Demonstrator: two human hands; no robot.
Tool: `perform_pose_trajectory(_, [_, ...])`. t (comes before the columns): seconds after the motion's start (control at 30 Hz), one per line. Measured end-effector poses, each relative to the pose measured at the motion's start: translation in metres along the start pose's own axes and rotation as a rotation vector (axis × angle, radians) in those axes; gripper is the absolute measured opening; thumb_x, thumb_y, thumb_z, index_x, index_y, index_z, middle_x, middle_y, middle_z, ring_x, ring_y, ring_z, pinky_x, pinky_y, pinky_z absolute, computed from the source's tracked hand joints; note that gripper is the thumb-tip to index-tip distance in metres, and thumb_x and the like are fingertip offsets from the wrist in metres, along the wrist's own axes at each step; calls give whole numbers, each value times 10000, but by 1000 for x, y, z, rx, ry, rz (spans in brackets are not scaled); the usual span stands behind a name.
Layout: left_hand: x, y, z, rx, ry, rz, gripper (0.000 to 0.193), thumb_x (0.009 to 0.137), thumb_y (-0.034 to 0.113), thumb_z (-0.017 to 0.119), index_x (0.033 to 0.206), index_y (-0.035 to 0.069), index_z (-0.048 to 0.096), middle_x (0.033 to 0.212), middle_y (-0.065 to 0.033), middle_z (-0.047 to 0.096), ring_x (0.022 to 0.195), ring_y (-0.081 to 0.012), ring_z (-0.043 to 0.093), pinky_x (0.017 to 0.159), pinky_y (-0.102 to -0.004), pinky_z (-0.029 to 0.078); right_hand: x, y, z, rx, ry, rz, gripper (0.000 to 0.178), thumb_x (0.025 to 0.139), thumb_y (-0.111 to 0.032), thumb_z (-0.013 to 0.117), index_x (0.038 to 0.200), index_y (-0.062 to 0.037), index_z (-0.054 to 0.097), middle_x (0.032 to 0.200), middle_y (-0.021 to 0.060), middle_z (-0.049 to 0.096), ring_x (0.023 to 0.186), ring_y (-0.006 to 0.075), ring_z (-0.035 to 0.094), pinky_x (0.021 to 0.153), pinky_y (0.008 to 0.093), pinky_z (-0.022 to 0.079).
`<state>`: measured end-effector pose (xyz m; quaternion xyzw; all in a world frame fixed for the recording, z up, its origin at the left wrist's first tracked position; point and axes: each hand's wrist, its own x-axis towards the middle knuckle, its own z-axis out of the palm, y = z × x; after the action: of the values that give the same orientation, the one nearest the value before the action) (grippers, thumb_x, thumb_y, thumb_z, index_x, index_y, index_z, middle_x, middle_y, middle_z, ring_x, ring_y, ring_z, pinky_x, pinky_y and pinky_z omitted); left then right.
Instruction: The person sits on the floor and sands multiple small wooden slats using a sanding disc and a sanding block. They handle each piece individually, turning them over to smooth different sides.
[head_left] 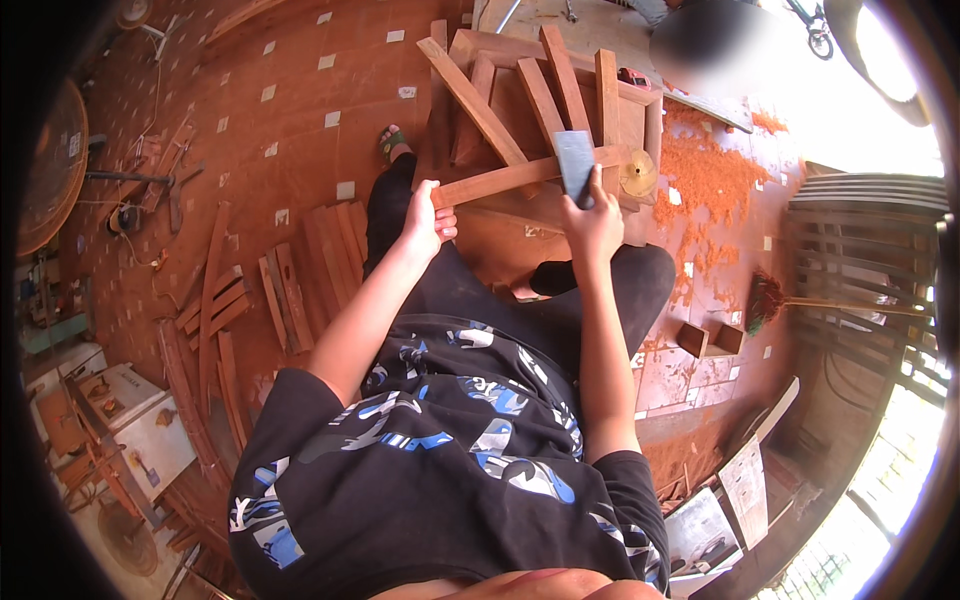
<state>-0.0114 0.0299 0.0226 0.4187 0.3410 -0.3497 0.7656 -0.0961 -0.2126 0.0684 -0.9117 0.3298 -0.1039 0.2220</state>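
A long reddish wooden strip (497, 181) lies slantwise in front of me, its near left end gripped in my left hand (428, 220). My right hand (594, 219) is closed around the dark lower end of a flat, grey rectangular tool (575, 160), whose exact kind I cannot make out. The grey face overlaps the strip towards its right end. Beyond it, several loose wooden sticks (570, 80) fan out over a wooden panelled piece (470, 45). A round, yellowish disc (637, 178) sits by the strip's right end.
Orange shavings (710, 170) cover the floor to the right, near a broom (768, 302) and an open wooden box (708, 340). Wood pieces (290, 285) lie in rows on the left. A large fan (62, 168) stands farther left; a slatted bench (860, 250) lines the right side.
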Motion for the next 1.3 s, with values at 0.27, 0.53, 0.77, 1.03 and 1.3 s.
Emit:
perform_pose_trajectory(0.27, [10,1,-13,9,-123,25,295,944,445,531,901,163,458,560,56,270,412,-83,241,439,-266,226,-43,-55,14,114,-470,-500,752,709,-379,802,1433,-303,614,940,148,665,886,351,712,788,452,583])
perform_pose_trajectory(0.53, [2,2,-4,1,-10,-7,336,944,442,544,933,119,450,576,57,262,415,-79,262,431,-259,263,5,-9,2,-46,-117,-94,758,757,-382,766,1477,-260,564,1022,156,682,938,353,719,806,484,578])
perform_pose_trajectory(0.77, [3,-2,0,1,14,15,324,948,438,537,910,127,453,573,55,263,415,-79,260,422,-254,253,1,3,6,-108,-37,-2,820,759,-378,779,1514,-199,514,958,172,675,851,363,716,735,471,583])
perform_pose_trajectory(1.03, [10,0,-9,-9,-23,-9,309,945,450,530,864,160,466,573,57,284,427,-91,270,444,-277,245,-36,-53,14,114,-386,-326,717,735,-362,762,1429,-257,617,971,221,679,958,390,711,843,492,574])
perform_pose_trajectory(1.3, [1,5,-1,-20,-33,9,330,950,411,545,881,99,463,594,43,288,439,-83,287,429,-257,273,16,24,7,-105,23,-8,785,746,-435,756,1482,-244,562,990,194,693,916,385,717,803,484,583])
